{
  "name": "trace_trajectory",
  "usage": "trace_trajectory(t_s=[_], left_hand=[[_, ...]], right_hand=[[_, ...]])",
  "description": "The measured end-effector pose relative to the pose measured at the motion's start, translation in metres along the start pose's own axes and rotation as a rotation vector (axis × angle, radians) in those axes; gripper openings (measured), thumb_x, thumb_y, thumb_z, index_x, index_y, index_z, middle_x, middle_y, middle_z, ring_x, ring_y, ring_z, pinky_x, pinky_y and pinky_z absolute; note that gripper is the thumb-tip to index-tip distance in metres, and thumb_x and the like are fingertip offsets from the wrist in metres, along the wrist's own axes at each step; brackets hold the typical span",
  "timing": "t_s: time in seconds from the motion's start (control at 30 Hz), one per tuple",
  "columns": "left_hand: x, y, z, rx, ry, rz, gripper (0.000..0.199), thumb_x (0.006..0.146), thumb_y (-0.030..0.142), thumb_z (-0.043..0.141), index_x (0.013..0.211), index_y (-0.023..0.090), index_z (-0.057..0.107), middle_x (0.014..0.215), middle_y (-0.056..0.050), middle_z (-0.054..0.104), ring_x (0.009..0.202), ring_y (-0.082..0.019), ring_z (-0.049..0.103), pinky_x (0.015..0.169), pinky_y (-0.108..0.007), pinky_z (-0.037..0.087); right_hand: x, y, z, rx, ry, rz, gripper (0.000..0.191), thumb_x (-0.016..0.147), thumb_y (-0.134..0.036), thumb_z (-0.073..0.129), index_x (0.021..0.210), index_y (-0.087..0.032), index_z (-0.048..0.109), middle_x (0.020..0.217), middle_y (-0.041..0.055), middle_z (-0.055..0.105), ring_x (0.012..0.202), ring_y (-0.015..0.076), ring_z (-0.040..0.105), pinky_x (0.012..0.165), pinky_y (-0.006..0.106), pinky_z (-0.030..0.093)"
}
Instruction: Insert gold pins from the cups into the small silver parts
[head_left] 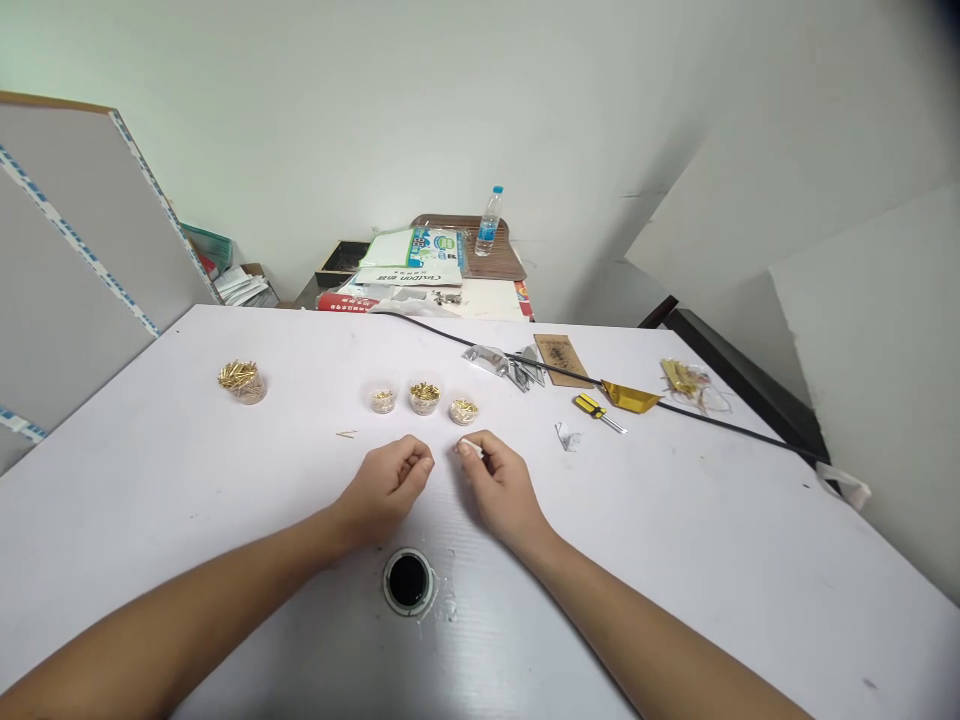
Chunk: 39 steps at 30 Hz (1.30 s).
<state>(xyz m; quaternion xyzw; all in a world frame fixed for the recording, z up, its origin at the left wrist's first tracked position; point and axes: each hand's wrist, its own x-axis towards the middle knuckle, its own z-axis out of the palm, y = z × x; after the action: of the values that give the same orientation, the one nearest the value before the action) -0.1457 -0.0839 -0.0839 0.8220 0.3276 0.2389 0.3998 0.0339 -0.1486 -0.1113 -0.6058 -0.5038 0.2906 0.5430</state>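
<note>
My left hand [384,490] is closed above the white table, its thumb pressed to the curled fingers. Whatever it may hold is hidden. Opposite it, my right hand [506,492] pinches a small white piece [471,446], mostly covered by thumb and fingers. The two hands are apart. Beyond them stand three small clear cups with brass-coloured pins: a left cup [383,402], a middle cup [424,398] and a right cup [463,411]. Two thin pins [346,434] lie loose near my left hand. Between my forearms sits a round container with a black inside [409,580].
A heaped cup of brass pins [251,386] stands far left. To the right lie a yellow-black screwdriver [590,406], crumpled paper [568,438], tweezers [519,372], brown sandpaper [562,360], a gold tray [631,398] and a bag [694,388]. A black cable [720,420] crosses the table's far side.
</note>
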Motion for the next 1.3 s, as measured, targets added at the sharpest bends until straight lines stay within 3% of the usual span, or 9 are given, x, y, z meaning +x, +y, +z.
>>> trace_trajectory(t_s=[0.1,0.2,0.4,0.53,0.63,0.87,1.0,1.17,1.3], left_hand=[[0.000,-0.001,0.000,0.159,-0.024,0.169,0.013,0.093,0.022,0.053,0.100,0.018,0.062,0.088,-0.005,0.064,0.085,-0.019,0.057,0.081,-0.034,0.047],[0.000,0.002,0.004,0.226,-0.175,0.307,0.016,0.092,0.020,0.057,0.105,0.019,0.065,0.102,-0.008,0.066,0.098,-0.022,0.057,0.091,-0.038,0.046],[0.008,0.019,0.025,0.364,-0.415,0.396,0.031,0.092,0.032,0.067,0.119,0.017,0.066,0.109,-0.010,0.065,0.099,-0.025,0.058,0.089,-0.040,0.048],[0.019,0.022,0.049,0.400,-0.381,0.406,0.033,0.089,0.048,0.069,0.099,0.016,0.071,0.090,-0.008,0.064,0.087,-0.024,0.059,0.082,-0.037,0.049],[0.022,0.020,0.060,0.408,-0.322,0.412,0.037,0.088,0.052,0.068,0.095,0.015,0.071,0.088,-0.008,0.063,0.084,-0.023,0.060,0.079,-0.036,0.050],[0.031,0.031,0.053,0.448,-0.430,0.509,0.030,0.099,0.028,0.054,0.125,0.020,0.065,0.104,-0.009,0.065,0.094,-0.023,0.061,0.084,-0.035,0.049],[0.048,0.041,0.063,0.480,-0.497,0.491,0.023,0.096,0.029,0.059,0.114,0.020,0.070,0.104,-0.008,0.067,0.097,-0.025,0.062,0.086,-0.037,0.050],[0.055,0.041,0.089,0.415,-0.478,0.464,0.014,0.096,0.020,0.056,0.094,0.015,0.070,0.098,-0.008,0.069,0.093,-0.023,0.065,0.084,-0.035,0.050],[0.045,0.039,0.077,0.507,-0.481,0.451,0.015,0.096,0.015,0.050,0.093,0.014,0.064,0.092,-0.009,0.065,0.084,-0.024,0.062,0.076,-0.036,0.048]], right_hand=[[0.007,0.010,-0.003,0.236,0.096,0.101,0.032,0.092,-0.050,0.058,0.086,-0.019,0.061,0.065,-0.0012,0.053,0.061,0.0150,0.048,0.060,0.027,0.040],[0.012,0.014,-0.002,0.396,0.154,0.143,0.033,0.088,-0.052,0.062,0.086,-0.019,0.061,0.064,-0.0017,0.052,0.060,0.0142,0.048,0.060,0.027,0.040],[0.016,0.008,-0.001,0.540,0.189,0.164,0.030,0.083,-0.048,0.066,0.082,-0.018,0.061,0.064,-0.0021,0.052,0.058,0.0123,0.045,0.060,0.027,0.039],[0.020,0.010,-0.002,0.647,0.257,0.193,0.029,0.080,-0.046,0.068,0.077,-0.019,0.056,0.061,-0.0029,0.050,0.055,0.0111,0.043,0.056,0.025,0.037],[0.025,0.013,-0.007,0.685,0.288,0.192,0.030,0.077,-0.045,0.068,0.075,-0.019,0.054,0.060,-0.0030,0.050,0.053,0.0104,0.042,0.053,0.025,0.035],[0.039,0.003,-0.039,0.656,0.440,0.048,0.031,0.077,-0.044,0.064,0.069,-0.021,0.045,0.056,-0.0043,0.041,0.049,0.0100,0.033,0.049,0.025,0.030],[0.034,-0.005,-0.049,0.533,0.442,-0.131,0.026,0.084,-0.041,0.060,0.071,-0.022,0.049,0.058,-0.0030,0.042,0.053,0.0126,0.038,0.053,0.028,0.033],[0.027,-0.003,-0.050,0.352,0.400,-0.159,0.023,0.088,-0.040,0.058,0.076,-0.020,0.057,0.062,-0.0009,0.048,0.058,0.0143,0.043,0.056,0.029,0.036],[0.026,-0.001,-0.050,0.335,0.379,-0.159,0.023,0.089,-0.039,0.058,0.076,-0.020,0.058,0.062,-0.0010,0.049,0.057,0.0141,0.043,0.056,0.029,0.035]])
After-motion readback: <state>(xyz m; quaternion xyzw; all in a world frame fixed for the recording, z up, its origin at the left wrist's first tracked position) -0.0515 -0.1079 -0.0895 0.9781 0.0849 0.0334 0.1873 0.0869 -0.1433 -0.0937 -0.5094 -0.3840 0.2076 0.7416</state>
